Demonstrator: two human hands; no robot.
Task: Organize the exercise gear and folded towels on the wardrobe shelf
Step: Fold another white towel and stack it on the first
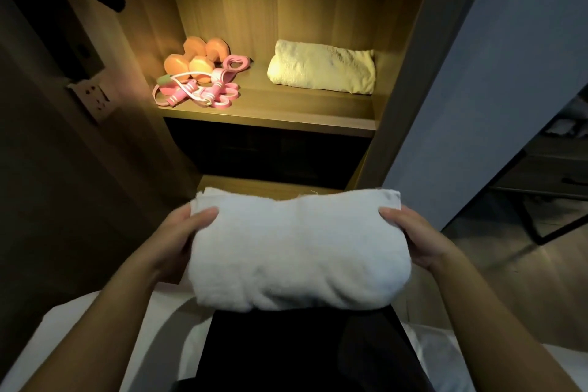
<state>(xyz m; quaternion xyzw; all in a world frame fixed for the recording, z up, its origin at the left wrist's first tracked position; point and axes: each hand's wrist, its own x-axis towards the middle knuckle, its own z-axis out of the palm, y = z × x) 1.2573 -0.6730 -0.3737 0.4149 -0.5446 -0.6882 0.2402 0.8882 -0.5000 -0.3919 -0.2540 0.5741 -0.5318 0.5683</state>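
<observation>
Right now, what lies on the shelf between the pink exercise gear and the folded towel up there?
Nothing: in the head view, the shelf is bare wood between the exercise gear and the folded towel.

Both arms out front, forearms bare, converging from near corners toward centre. Left forearm [95,312] enters near left, right forearm [483,321] near right. Left hand [183,234] grips left end of folded towel [296,251], thumb on top, fingers hidden beneath. Right hand [413,237] mirrors on right end: thumb on top, fingers hidden under. Hands level, well apart, palms facing each other. Wrists roughly straight.
</observation>
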